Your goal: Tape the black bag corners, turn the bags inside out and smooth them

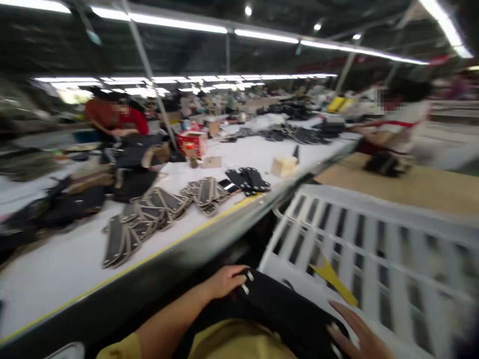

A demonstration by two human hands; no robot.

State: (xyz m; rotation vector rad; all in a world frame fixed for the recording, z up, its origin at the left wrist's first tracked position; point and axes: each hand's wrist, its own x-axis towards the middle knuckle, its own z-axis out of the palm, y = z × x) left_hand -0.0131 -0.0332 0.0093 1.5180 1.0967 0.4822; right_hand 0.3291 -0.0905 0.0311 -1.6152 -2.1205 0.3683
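A long black panel (284,306) with small pale marks near its ends lies across my lap, over the yellow clothing (235,341). My left hand (226,281) is closed on its upper left end, thumb by the pale marks. At the lower right end, my right hand (361,331) grips the panel with its thumb on top and fingers along the far edge; motion blurs it somewhat. Just beyond that hand, a yellow strip (337,281) rests on a white slatted plastic surface (368,244).
A long white table (67,267) with a yellow edge line runs along my left. On it lie grey panels with light edging (145,214), black pieces (249,179), a red box (192,142) and a pale block (284,166). People work at left and right.
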